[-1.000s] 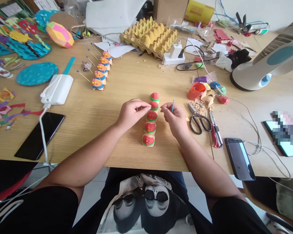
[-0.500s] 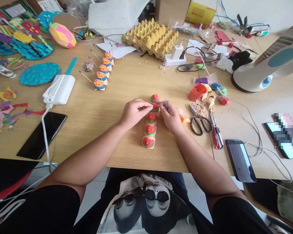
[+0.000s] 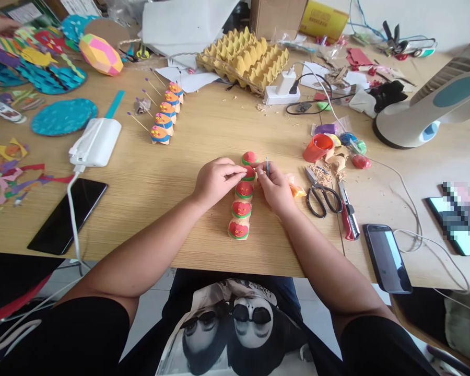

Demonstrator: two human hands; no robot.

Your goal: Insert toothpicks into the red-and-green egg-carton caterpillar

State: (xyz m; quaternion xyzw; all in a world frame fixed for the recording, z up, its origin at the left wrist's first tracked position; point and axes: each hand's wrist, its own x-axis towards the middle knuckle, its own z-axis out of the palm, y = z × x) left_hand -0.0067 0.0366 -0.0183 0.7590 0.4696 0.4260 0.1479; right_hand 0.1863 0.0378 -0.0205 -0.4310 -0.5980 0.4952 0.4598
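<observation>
A row of egg-carton cups [image 3: 242, 210], covered in red and edged in green, stands on the table in front of me. The nearer three bear small orange faces. At the second cup from the far end, my left hand [image 3: 219, 180] touches the red top with pinched fingertips; anything between them is too small to make out. Just right of that cup, my right hand [image 3: 274, 188] is closed on a thin blue stick [image 3: 267, 166] that points up from its fingers. The farthest cup [image 3: 249, 157] is plain red with a green edge.
Black-handled scissors [image 3: 321, 193], a red utility knife [image 3: 349, 214] and a red cup [image 3: 318, 148] lie right of my hands. A finished-looking orange and blue carton row [image 3: 164, 117] stands back left. Phones [image 3: 387, 258] and cables flank me. Another person's hand [image 3: 2, 25] shows at far left.
Both my hands stay at the second cup with almost no movement. Another person's hand has come into view at the top left. The view has shifted very slightly.
</observation>
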